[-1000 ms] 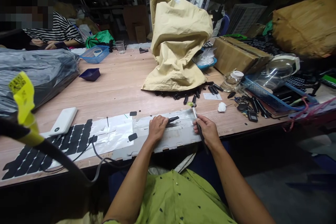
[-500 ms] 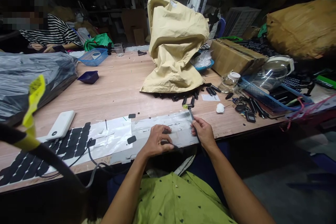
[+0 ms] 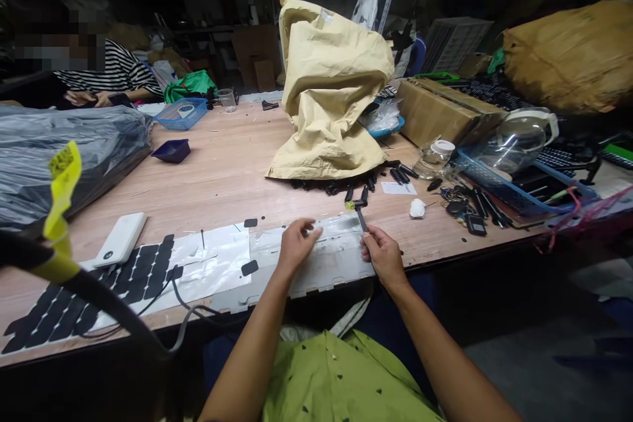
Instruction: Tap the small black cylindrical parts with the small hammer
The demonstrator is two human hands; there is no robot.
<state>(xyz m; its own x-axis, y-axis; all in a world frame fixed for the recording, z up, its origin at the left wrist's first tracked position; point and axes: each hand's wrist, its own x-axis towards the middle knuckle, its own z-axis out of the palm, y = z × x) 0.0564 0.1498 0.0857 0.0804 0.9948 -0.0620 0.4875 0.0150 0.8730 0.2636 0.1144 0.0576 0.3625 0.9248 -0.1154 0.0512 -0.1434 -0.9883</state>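
at the left of the desk (image 3: 222, 158), a white power bank (image 3: 121, 237) lies beside a sheet of black pads (image 3: 140, 271); a grey cable (image 3: 184, 335) loops at the front edge. to their right, the left hand (image 3: 297, 247) is over a grey-white board (image 3: 333, 267), its fingers curled and moderately parted, with nothing visible between them; contact with the board cannot be told. beyond the board stands a paper bag (image 3: 331, 112), loose black pieces (image 3: 364, 194) along its foot. next comes a hammer (image 3: 362, 221), its head past the board's far edge, close to those pieces; the right hand (image 3: 383, 254) has its fingers wrapped narrowly round the dark handle. farther right lie a white tuft (image 3: 417, 208) and a lidded jar (image 3: 434, 158).

probable hazards: the cable, lying near the left forearm, could snag it; a misjudged swing could strike the left fingers, since they are within the tool's reach; a sideways sweep of the head could scatter the black pieces; a slack grip could let the handle twist.
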